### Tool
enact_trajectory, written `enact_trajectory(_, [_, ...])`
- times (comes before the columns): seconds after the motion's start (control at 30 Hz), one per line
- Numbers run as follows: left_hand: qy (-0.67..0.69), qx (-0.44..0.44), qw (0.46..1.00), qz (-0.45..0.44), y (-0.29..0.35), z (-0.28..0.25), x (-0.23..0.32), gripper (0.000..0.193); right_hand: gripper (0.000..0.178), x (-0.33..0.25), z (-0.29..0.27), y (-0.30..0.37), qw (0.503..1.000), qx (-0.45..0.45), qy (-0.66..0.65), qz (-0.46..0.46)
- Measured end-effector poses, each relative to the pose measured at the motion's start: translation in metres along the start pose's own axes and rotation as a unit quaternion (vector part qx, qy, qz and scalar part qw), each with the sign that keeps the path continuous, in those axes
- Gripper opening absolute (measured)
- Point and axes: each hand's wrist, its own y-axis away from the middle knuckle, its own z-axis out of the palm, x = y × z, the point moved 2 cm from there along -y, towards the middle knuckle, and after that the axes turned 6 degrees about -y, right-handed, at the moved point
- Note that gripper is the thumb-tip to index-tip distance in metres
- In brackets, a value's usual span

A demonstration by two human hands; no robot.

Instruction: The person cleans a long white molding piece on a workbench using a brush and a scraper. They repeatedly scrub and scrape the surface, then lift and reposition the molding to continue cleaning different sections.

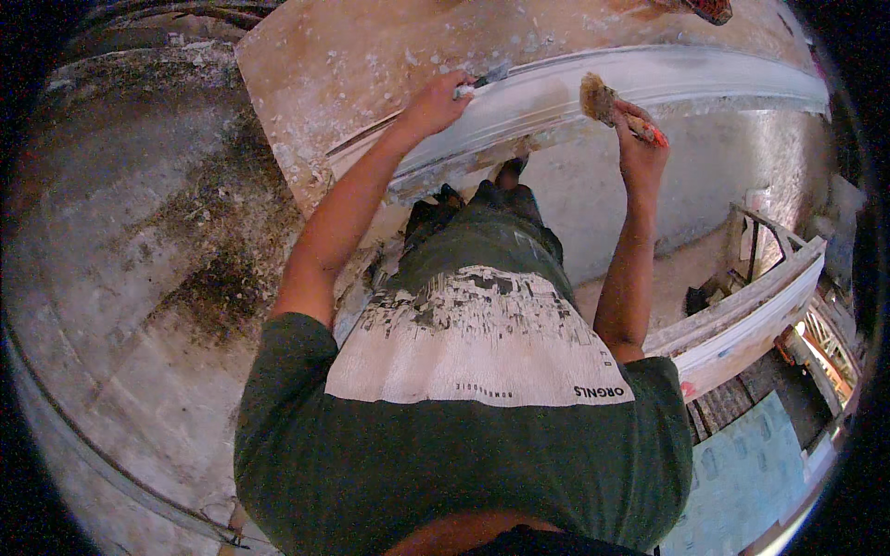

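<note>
A long white moulding [667, 79] with ridged edges lies across a spattered tan board [371, 60] in front of me. At its left part, my left hand [436, 104] is closed around a small tool with a pale handle and a flat grey blade, like a putty knife [493, 76]. The blade is at the moulding's far edge; whether it touches is hard to tell. My right hand [640, 148] grips a paintbrush [598, 97] by its red-ended handle. Its tan bristles point up and left, over or just above the moulding's near side.
A second white moulding [756, 320] rests on a frame at the right. Below it lies a light blue sheet [742, 477]. The grey floor [111, 306] at the left has a dark, dirty patch [222, 287]. A dark reddish object [709, 9] sits at the board's far edge.
</note>
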Motion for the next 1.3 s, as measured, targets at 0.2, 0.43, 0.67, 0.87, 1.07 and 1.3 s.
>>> enact_trajectory(0.2, [-0.222,-0.067,0.970,0.077,0.120,-0.090,-0.102,0.041,0.020,0.008,-0.045,0.011,0.998,0.038,0.030,-0.039])
enact_trajectory(0.43, [-0.137,-0.091,0.983,0.082,0.053,-0.091,0.036,0.045,0.018,0.053,-0.102,0.047,0.982,0.134,-0.001,0.133])
enact_trajectory(0.67, [-0.164,-0.093,0.972,0.138,-0.164,0.043,0.146,0.036,0.018,0.036,-0.120,0.015,0.993,0.073,0.037,0.085])
enact_trajectory(0.87, [-0.179,-0.050,0.954,0.234,-0.100,0.011,0.046,0.031,0.019,0.064,-0.150,-0.004,0.991,0.080,0.020,0.108])
enact_trajectory(1.07, [-0.146,-0.119,0.972,0.138,-0.064,-0.016,0.063,0.034,0.018,0.070,-0.158,0.026,0.985,0.066,0.009,0.161])
enact_trajectory(1.3, [-0.166,-0.047,0.944,0.280,-0.274,0.101,0.182,0.035,0.018,0.051,-0.120,0.041,0.982,0.053,-0.030,0.180])
